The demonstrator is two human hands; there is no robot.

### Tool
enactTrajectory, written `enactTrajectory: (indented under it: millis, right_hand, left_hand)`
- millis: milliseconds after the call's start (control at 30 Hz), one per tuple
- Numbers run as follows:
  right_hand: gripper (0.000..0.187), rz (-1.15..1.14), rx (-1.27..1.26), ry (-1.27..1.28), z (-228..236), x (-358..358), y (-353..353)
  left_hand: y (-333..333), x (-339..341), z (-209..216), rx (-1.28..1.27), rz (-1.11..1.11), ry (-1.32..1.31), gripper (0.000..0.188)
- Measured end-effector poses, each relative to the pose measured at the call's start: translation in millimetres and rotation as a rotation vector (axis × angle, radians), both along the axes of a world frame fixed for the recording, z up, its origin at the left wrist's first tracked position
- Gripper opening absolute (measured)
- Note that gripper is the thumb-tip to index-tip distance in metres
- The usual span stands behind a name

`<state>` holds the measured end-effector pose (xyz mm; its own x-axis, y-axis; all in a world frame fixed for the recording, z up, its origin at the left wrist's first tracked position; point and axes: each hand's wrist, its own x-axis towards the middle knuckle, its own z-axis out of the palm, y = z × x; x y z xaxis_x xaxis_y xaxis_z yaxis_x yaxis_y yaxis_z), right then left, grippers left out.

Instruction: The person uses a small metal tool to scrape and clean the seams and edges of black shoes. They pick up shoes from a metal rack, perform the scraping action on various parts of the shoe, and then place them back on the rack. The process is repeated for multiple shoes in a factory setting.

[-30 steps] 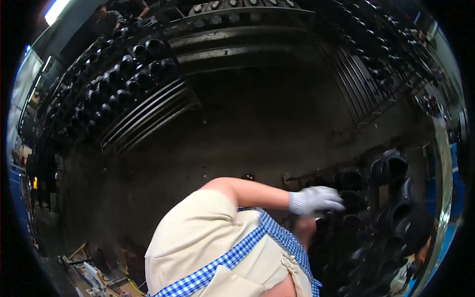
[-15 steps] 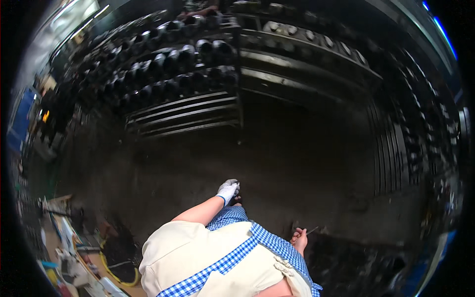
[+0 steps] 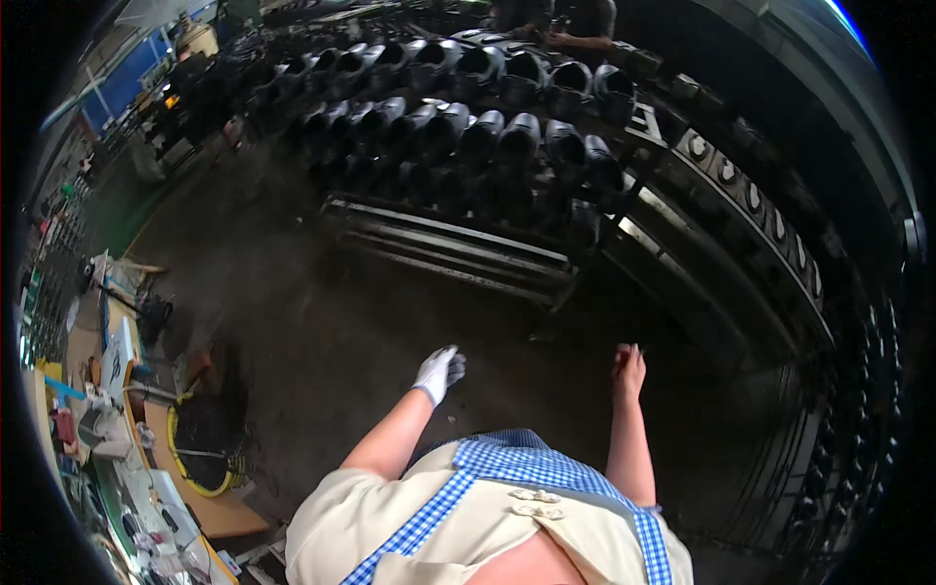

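My left hand (image 3: pixel 440 372), in a white glove with grey fingers, hangs in front of my body over the dark floor. Its fingers are loosely bent and apart, and nothing shows in them. Out to the right is my bare right hand (image 3: pixel 630 370), its fingers curled in; whatever they hold is hidden. Neither hand touches anything around it. Ahead stands a metal rack (image 3: pixel 458 255) with rows of black shoes (image 3: pixel 519 138) on its upper tiers, toes tilted upward.
A second rack (image 3: pixel 673 234) holds pale-lined shoes (image 3: pixel 753 200) on the right. At the left, a cluttered workbench (image 3: pixel 136 429) carries tools and papers, beside a yellow-rimmed round black container (image 3: pixel 200 444). Another person's arm (image 3: pixel 585 41) shows behind the racks.
My view has turned right-to-left, so the racks appear farther right and nearer. My right hand has swung forward; the thin stick-like tool that stuck out of it no longer shows.
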<state>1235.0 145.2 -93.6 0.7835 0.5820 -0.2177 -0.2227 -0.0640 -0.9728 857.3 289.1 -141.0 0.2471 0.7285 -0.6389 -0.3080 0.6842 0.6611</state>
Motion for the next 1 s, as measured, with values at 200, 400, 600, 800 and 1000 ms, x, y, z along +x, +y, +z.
enactTrajectory:
  millis: [200, 400, 600, 800, 1000]
  right_hand:
    - [0.038, -0.007, 0.206, -0.43, 72, 134, 220]
    - [0.045, -0.143, 0.439, -0.189, 117, 236, 372]
    - [0.049, -0.09, 0.365, -0.148, 115, 238, 396]
    - [0.048, -0.134, 0.575, -0.127, 121, 228, 395]
    - [0.035, -0.243, 0.518, -0.311, 117, 213, 374]
  left_hand:
    - [-3, -42, -30, -0.139, 0.3, -0.055, 0.017]
    - [30, -36, -31, -0.067, 0.495, -0.139, 0.019]
    - [105, 1, 17, 0.017, 0.423, -0.225, 0.034]
    - [236, 25, 47, 0.128, 0.448, -0.327, 0.04]
    - [376, 26, 70, 0.23, 0.49, -0.366, 0.062]
